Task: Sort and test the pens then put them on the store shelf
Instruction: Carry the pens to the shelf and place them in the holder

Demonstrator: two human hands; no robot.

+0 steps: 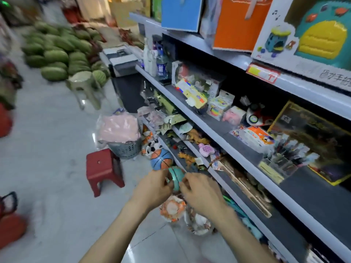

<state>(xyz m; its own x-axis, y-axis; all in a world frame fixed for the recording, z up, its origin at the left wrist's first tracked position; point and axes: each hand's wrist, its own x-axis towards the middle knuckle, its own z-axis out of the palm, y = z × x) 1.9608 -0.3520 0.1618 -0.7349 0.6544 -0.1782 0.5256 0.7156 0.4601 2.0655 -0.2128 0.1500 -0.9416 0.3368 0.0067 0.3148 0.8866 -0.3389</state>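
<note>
In front of the shelf unit (209, 128), the left hand (153, 186) and right hand (201, 192) meet, fingers curled around a teal ball (176, 175). Blur hides whether either hand actually grips it. Just beyond, at the shelf's foot, lies a basketball (161, 159). A red stool (102, 168) stands out from the shelf. The pens (290, 149) stand in a clear holder (275, 167) on its middle tier. Watermelons (57, 54) are piled past its far end.

Shelf (313, 190) gry; stool (103, 168) red; toy (175, 176) teal; basketball (161, 159) orng/blue.
</note>
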